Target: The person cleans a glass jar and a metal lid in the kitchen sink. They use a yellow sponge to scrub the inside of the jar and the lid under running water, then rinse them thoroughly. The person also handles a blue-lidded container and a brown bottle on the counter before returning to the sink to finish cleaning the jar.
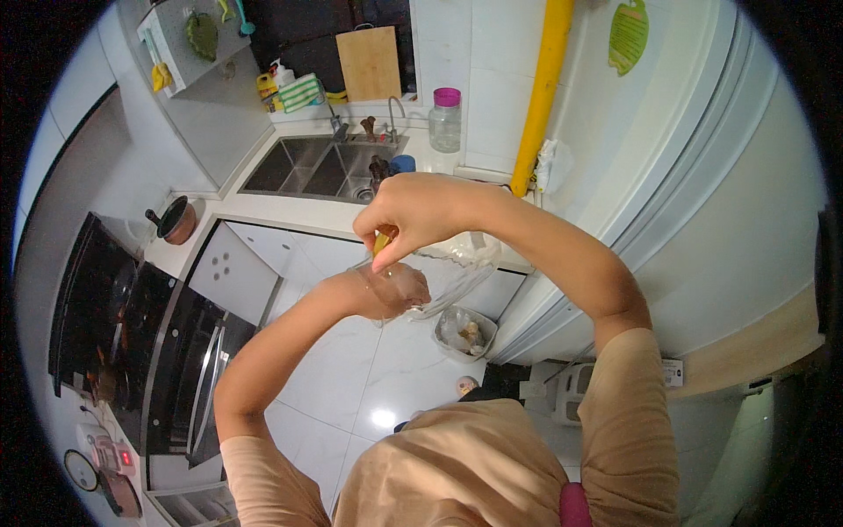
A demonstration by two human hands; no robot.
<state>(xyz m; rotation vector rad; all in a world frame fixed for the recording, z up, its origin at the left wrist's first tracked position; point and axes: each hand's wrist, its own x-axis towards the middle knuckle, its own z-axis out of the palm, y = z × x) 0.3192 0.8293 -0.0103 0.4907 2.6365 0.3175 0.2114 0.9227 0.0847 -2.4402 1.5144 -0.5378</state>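
My right hand [411, 207] pinches a small yellow object [381, 243] between thumb and fingers. Most of that object is hidden by the fingers, so its kind is unclear. Just below it, my left hand [395, 290] shows through a clear, see-through bag or container [461, 280], with the wrist at its near end. Its fingers look curled, but glare and the clear material blur what they hold. The clear thing stretches rightward from the left hand, beneath the right wrist.
Beyond my hands is a double steel sink [316, 168] in a white counter [296, 214]. A glass jar with a magenta lid [445, 122] stands beside it. A lined waste bin [465, 332] sits on the floor. The hob [99, 316] and a saucepan [176, 222] are at left.
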